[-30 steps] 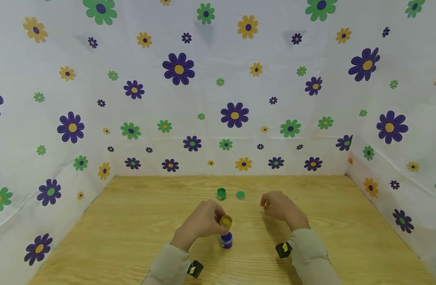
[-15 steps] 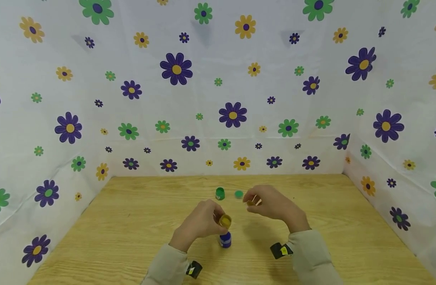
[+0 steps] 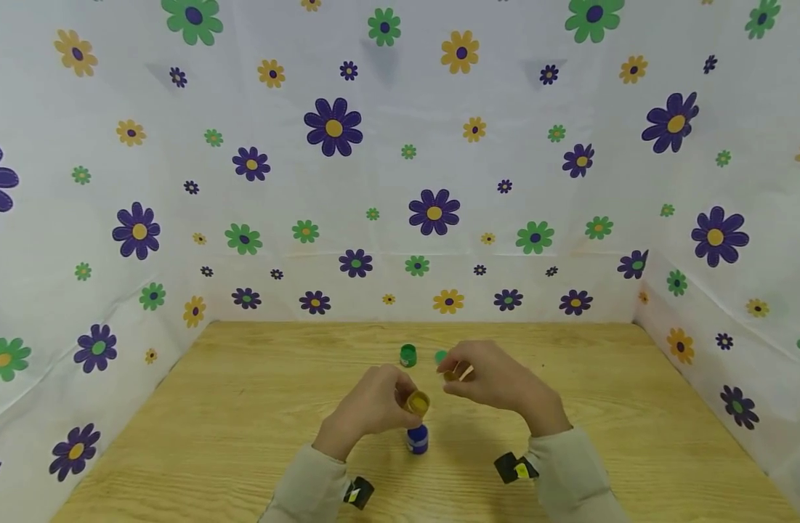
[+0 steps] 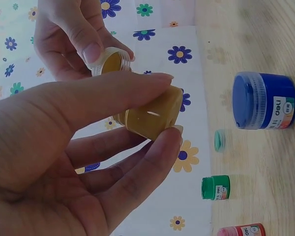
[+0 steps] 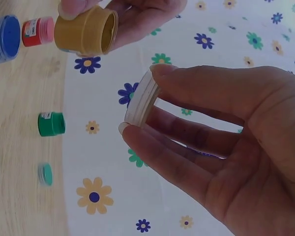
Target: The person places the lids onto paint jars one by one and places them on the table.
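Observation:
My left hand (image 3: 373, 407) grips a small ochre-yellow paint jar (image 4: 155, 115) between thumb and fingers, raised above the table. The jar is uncapped and tilted, its mouth (image 5: 109, 30) facing my right hand. My right hand (image 3: 500, 378) pinches a clear ridged screw lid (image 5: 142, 98) by its edge. Lid and jar are apart, with a short gap between them. Just below the left hand, a blue paint jar (image 3: 417, 439) stands on the table with its lid on. A red jar (image 5: 38, 31) shows in both wrist views; the left hand seems to hide it in the head view.
Farther back on the wooden table (image 3: 275, 421) stands an uncapped green jar (image 3: 408, 355). Its green lid (image 3: 442, 357) lies to its right, partly covered by my right hand. White flowered cloth (image 3: 373, 181) walls the table at the back and both sides.
My right hand has come left with the lid, closer to the ochre jar. The left hand stays nearly still, holding the jar.

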A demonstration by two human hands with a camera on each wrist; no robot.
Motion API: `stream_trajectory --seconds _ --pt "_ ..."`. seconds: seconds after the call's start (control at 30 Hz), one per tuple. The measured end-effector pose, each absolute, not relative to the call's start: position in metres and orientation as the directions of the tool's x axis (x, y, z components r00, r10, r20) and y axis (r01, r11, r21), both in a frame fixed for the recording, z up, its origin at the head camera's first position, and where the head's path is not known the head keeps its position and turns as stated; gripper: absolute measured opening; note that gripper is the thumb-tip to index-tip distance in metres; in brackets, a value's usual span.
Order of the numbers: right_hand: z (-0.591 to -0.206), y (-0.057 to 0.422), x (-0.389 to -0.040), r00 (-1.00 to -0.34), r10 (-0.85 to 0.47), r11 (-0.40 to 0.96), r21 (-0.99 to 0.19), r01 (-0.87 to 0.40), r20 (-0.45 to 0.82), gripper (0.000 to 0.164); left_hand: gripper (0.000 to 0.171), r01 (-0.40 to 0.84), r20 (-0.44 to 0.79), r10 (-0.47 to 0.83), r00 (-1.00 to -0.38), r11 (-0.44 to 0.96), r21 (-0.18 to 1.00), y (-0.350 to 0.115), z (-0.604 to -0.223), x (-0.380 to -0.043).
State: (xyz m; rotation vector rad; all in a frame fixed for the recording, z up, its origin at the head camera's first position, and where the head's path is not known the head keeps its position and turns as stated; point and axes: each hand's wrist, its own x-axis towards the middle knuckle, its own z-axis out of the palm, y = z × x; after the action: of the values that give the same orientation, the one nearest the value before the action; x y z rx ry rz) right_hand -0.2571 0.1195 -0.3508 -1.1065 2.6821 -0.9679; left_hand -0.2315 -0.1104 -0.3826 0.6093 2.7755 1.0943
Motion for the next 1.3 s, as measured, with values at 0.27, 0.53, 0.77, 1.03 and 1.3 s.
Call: stream_trajectory --seconds 0.27,0.53,0.77,1.03,1.3 --pt "-0.349 0.113 -0.250 -0.678 -0.708 0.450 -0.614 -0.649 0.198 0.018 0.024 0.343 0.069 0.408 -0.911 0.654 0.674 -0.109 -0.380 -0.230" --pt "-0.353 0.101 -0.249 -0.651 -0.728 0.406 -0.629 -0.663 0.215 0.018 0.024 0.344 0.075 0.403 -0.912 0.653 0.675 -0.111 -0.377 -0.228" --pt "-0.356 0.099 -0.249 -0.639 -0.740 0.399 -0.628 -0.668 0.209 0.018 0.022 0.350 0.079 0.415 -0.907 0.636 0.688 -0.111 -0.376 -0.229" --pt "-0.357 0.096 -0.249 -0.621 -0.756 0.392 -0.617 -0.682 0.206 0.018 0.018 0.368 0.097 0.424 -0.901 0.624 0.689 -0.111 -0.375 -0.228" --pt "-0.358 0.094 -0.249 -0.619 -0.759 0.401 -0.605 -0.688 0.201 0.017 0.017 0.383 0.107 0.433 -0.895 0.622 0.683 -0.109 -0.373 -0.227"
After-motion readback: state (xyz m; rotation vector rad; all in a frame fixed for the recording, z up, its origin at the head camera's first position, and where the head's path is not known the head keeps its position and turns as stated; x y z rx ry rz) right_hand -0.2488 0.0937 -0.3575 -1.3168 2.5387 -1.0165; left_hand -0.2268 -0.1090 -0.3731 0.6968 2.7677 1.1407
